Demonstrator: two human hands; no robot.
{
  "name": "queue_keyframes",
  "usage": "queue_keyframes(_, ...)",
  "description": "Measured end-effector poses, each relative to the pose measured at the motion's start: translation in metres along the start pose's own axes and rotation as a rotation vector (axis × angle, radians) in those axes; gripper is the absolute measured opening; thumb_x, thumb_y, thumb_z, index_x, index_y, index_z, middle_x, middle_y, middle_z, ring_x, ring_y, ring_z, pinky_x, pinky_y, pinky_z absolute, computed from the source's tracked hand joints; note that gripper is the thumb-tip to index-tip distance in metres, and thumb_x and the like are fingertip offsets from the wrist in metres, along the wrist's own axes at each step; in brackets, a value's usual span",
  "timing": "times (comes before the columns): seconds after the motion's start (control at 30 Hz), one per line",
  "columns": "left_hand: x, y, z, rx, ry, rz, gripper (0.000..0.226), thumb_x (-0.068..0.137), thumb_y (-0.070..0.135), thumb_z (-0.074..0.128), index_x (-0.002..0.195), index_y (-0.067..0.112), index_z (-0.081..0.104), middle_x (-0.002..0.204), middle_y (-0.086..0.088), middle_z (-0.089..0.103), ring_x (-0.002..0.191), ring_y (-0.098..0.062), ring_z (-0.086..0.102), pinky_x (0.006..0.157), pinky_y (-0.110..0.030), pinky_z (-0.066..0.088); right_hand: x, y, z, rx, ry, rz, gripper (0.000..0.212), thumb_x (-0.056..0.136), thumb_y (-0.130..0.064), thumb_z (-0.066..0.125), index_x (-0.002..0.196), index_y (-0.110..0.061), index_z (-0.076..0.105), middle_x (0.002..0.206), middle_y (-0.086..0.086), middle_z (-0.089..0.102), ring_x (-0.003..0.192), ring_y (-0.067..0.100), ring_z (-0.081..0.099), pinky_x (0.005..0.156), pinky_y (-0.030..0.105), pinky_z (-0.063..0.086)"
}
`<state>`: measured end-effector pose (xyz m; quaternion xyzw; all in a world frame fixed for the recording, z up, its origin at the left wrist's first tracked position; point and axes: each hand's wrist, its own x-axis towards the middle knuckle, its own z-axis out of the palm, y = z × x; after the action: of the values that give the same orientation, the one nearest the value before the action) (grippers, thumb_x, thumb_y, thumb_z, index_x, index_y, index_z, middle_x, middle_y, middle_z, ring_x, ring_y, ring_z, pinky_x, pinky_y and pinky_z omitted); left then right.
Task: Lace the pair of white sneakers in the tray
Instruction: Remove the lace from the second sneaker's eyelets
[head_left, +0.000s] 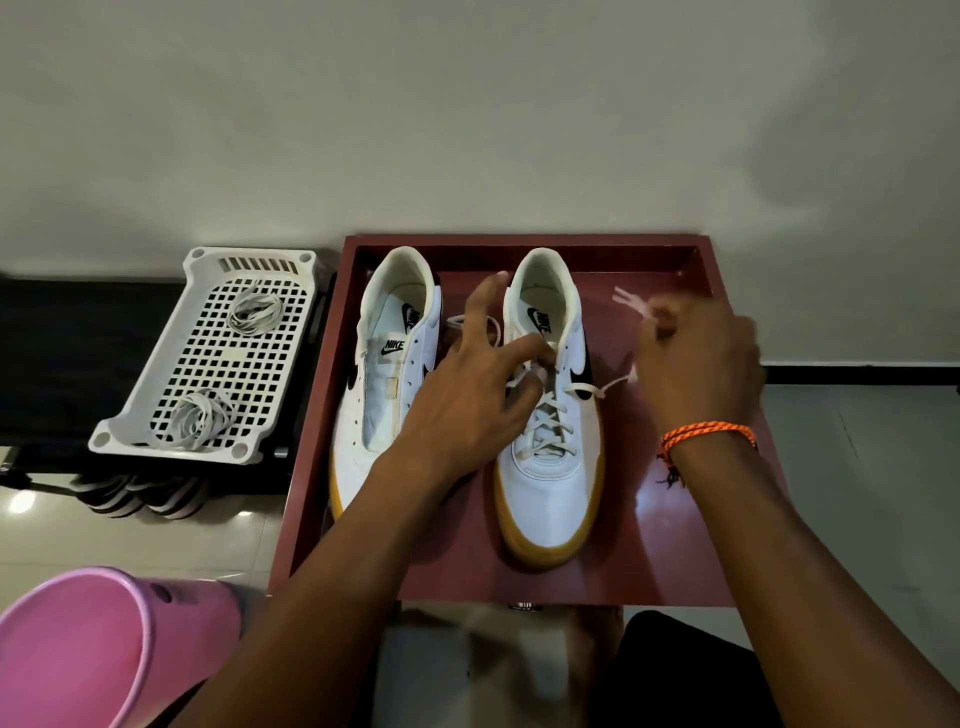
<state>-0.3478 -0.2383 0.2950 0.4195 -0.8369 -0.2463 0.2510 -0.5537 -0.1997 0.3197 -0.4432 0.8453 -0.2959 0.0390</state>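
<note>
Nearest the camera, at the lower left, lies a pink plastic tub (78, 649) on the tiled floor, its rim turned toward the viewer. Both forearms reach forward over the near edge of a dark red tray (675, 551). The right wrist carries an orange braided bracelet (709, 434). Two white Nike sneakers with gum-coloured soles stand side by side in the tray, toes toward its near edge and heels toward its far edge. The right-hand sneaker (550, 499) is laced through its lower eyelets with a cream lace (550, 421); the upper eyelets are open. The left hand (462, 405) rests over the gap between the shoes, its fingers spread, with thumb and forefinger pinching the lace at the throat of the right-hand sneaker. The right hand (696, 364) is raised over the right half of the tray, fingers curled, pinching the free end of the lace, which runs taut from an eyelet on the shoe's right side; the hand is motion-blurred. The left-hand sneaker (384, 374) sits along the tray's left wall with no lace in its eyelets. Left of the tray, a white perforated basket (208, 358) rests on a black surface and holds two coiled bundles of spare laces (254, 314), one near each end. A plain pale wall (467, 114) stands behind.
</note>
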Motion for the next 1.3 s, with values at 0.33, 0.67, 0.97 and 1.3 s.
queue_keyframes(0.33,-0.003,0.008,0.003,0.03,-0.028,0.023,0.017,0.103,0.026,0.06,0.115,0.032,0.069,0.176,0.003,-0.002,0.142,-0.029,0.051,0.074,-0.045,0.061,-0.005,0.0,0.013,0.352,-0.648,-0.334,0.064,0.079,-0.028,0.077,0.14,-0.039,0.063,0.158,-0.009,0.033,0.139,0.009,0.046,0.11,0.03,0.049)
queue_keyframes(0.67,0.001,0.018,0.006,0.028,-0.051,-0.064,0.026,0.089,0.003,0.066,0.097,0.028,0.071,0.175,0.003,0.006,0.142,-0.036,0.047,0.072,-0.049,0.061,-0.001,0.008,0.013,0.332,-0.669,-0.348,0.063,0.069,-0.016,0.088,0.122,-0.041,0.064,0.161,-0.014,0.025,0.139,0.02,0.046,0.094,0.04,0.06)
queue_keyframes(0.97,0.006,0.016,0.013,-0.086,-0.055,-0.162,0.043,0.078,-0.005,0.072,0.073,0.038,0.064,0.175,0.012,0.01,0.148,-0.031,0.041,0.09,-0.051,0.058,-0.002,0.008,0.014,0.322,-0.682,-0.396,0.075,0.062,-0.028,0.099,0.123,-0.04,0.058,0.163,-0.013,0.022,0.143,0.021,0.043,0.106,0.04,0.053)
queue_keyframes(1.3,0.004,0.007,0.003,-0.37,0.131,-0.179,0.025,0.096,0.012,0.052,0.083,0.027,0.068,0.141,0.008,0.051,0.12,0.004,0.056,0.093,-0.042,0.058,0.0,0.01,0.017,0.322,-0.656,-0.404,0.068,0.068,-0.035,0.097,0.122,-0.041,0.058,0.164,-0.015,0.023,0.143,0.016,0.04,0.1,0.021,0.045)
